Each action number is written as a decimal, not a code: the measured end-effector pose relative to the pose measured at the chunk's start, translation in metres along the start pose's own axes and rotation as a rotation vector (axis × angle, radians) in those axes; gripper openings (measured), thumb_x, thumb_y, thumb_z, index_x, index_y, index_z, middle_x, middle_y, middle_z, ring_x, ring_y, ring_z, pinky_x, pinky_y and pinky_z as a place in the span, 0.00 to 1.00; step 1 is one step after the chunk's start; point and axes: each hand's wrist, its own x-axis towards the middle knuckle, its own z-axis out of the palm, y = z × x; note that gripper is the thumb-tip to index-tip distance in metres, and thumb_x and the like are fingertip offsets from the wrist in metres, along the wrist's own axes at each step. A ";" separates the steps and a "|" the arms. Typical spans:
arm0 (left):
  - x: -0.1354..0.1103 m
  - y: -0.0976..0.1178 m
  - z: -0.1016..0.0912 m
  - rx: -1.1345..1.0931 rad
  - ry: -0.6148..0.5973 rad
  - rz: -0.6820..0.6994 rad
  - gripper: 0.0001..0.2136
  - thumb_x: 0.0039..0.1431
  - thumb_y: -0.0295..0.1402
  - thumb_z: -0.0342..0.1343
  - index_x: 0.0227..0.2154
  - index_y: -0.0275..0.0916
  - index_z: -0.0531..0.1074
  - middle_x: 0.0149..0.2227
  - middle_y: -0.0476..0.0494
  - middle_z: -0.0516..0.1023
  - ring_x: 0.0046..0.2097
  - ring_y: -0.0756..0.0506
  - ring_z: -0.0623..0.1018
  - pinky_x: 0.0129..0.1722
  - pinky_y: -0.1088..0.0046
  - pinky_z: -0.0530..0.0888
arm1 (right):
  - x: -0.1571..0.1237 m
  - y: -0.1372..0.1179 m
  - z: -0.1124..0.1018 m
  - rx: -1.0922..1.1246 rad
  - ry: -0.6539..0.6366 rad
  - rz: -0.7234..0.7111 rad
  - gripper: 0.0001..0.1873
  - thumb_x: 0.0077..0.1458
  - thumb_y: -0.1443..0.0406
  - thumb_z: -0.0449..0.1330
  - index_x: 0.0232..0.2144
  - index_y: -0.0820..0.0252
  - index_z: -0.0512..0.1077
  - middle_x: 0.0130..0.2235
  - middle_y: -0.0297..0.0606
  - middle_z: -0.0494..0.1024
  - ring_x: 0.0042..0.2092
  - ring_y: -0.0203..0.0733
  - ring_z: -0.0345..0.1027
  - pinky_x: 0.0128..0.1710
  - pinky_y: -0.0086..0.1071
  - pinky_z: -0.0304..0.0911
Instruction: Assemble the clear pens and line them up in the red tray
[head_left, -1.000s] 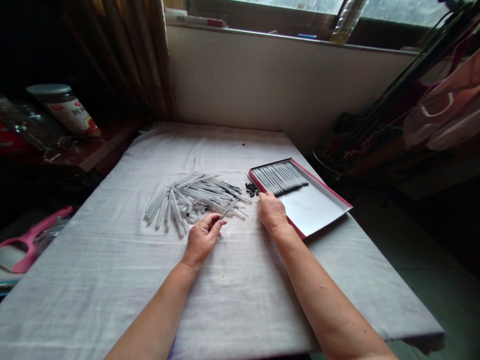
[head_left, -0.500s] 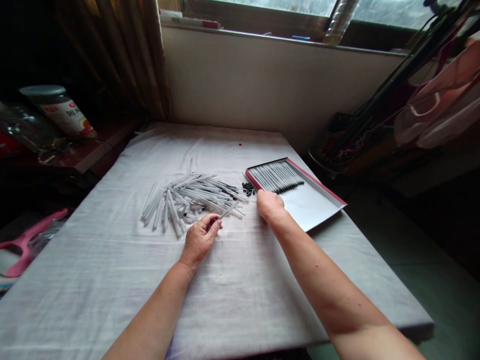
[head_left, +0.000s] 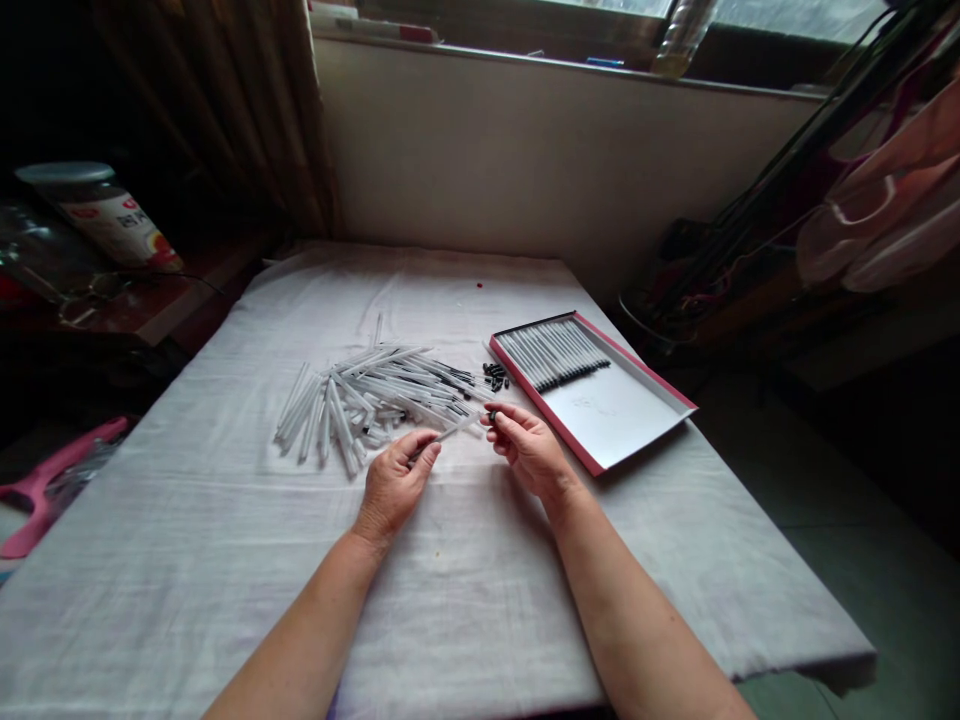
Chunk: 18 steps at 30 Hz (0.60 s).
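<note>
My left hand [head_left: 394, 480] pinches a clear plastic tube [head_left: 450, 432] that points right, just in front of a loose pile of similar tubes [head_left: 367, 395]. My right hand [head_left: 529, 447] holds a small black cap [head_left: 492, 414] between thumb and fingertips, right at the tube's free end. A little heap of black caps [head_left: 495, 375] lies behind it. To the right sits a shallow red-edged box lid [head_left: 637, 415] with a row of capped tubes [head_left: 553, 355] at its far end.
A white cloth [head_left: 450, 580] covers the table. A jar [head_left: 97, 215] stands on a dark shelf at left, with a pink tool [head_left: 45, 490] below it. A wall and window sill lie behind; clothes hang at the right, above dark clutter.
My right hand has come back from the heap of black caps by the box lid to the tube's end, with a cap pinched in its fingers. The left hand stayed put.
</note>
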 end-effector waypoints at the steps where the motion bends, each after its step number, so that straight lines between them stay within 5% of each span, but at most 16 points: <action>1: -0.001 -0.001 0.000 0.003 -0.004 0.004 0.11 0.58 0.38 0.55 0.39 0.41 0.77 0.36 0.45 0.81 0.36 0.46 0.79 0.34 0.75 0.75 | -0.002 0.000 0.001 0.033 -0.002 0.014 0.20 0.36 0.58 0.71 0.34 0.60 0.76 0.29 0.36 0.79 0.24 0.31 0.68 0.19 0.21 0.55; 18: -0.002 0.003 0.000 0.106 -0.012 0.049 0.10 0.58 0.37 0.56 0.39 0.40 0.78 0.38 0.44 0.82 0.39 0.46 0.80 0.42 0.72 0.75 | -0.005 -0.004 0.001 0.131 -0.027 0.092 0.17 0.35 0.60 0.73 0.29 0.60 0.78 0.25 0.32 0.75 0.22 0.26 0.60 0.19 0.20 0.48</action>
